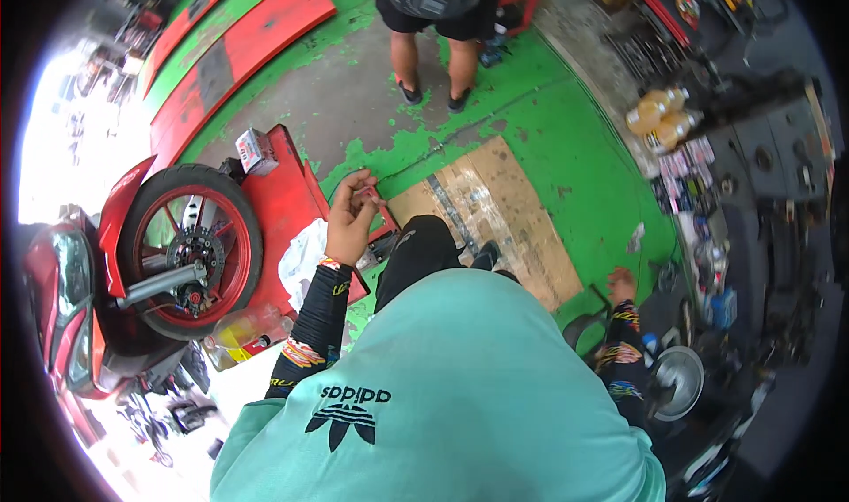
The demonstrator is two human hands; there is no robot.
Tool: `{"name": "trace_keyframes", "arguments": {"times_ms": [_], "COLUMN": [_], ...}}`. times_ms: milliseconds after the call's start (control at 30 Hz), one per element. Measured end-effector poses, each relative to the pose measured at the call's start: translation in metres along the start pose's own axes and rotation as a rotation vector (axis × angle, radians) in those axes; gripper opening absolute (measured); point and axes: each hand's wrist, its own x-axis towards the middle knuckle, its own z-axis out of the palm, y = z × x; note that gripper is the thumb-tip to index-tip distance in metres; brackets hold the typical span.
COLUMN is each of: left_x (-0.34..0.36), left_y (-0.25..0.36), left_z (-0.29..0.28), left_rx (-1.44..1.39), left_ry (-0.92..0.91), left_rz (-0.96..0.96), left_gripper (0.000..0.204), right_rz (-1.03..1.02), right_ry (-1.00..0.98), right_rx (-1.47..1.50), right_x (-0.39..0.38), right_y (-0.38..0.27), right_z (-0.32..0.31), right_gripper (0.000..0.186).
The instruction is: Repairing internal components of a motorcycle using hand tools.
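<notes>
My left hand (350, 223) is raised over the edge of a red metal platform (281, 194), its fingers bent in toward the thumb. Whatever may be between the fingertips is too small to make out. Beside that wrist lies a crumpled white plastic bag (303, 259). To the left, a red motorcycle wheel (168, 252) with a black tyre and a brake disc stands at the platform. My right hand (622, 283) hangs out to the right with its fingers apart, holding nothing I can see, above a dark curved part (584, 322) on the green floor.
A flattened cardboard sheet (522, 210) lies ahead of my feet. Another person (433, 33) stands beyond it. Bottles of yellowish liquid (659, 117), small packages (685, 170) and a round metal bowl (679, 383) line the right side. A small box (255, 152) sits on the platform.
</notes>
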Motion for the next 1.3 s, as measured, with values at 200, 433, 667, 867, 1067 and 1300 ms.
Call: {"name": "trace_keyframes", "arguments": {"times_ms": [200,433,667,867,1067,1300], "left_x": [0.024,0.124,0.231,0.285,0.340,0.420], "left_y": [0.005,-0.016,0.025,0.059,0.066,0.025], "left_z": [-0.026,-0.106,-0.211,-0.288,-0.327,-0.374], "left_rx": [-0.007,-0.192,-0.189,-0.206,-0.166,-0.138], "left_ry": [0.257,0.476,0.512,0.734,0.841,0.945], "left_rz": [0.003,-0.009,0.061,0.080,0.097,0.017], "left_gripper": [0.043,0.042,0.042,0.040,0.041,0.042], "right_rz": [0.117,-0.451,-0.750,-0.765,-0.626,-0.178], "right_ry": [-0.057,-0.593,-0.926,-1.078,-1.189,-0.865], "right_rx": [0.158,-0.063,-0.131,0.182,0.511,0.621], "right_x": [0.192,0.216,0.237,0.249,0.286,0.486], "right_y": [-0.244,-0.551,-0.775,-0.942,-1.046,-1.053], "right_z": [0.034,0.258,0.386,0.457,0.570,0.637], "right_gripper": [0.033,0.030,0.036,0.036,0.039,0.032]}}
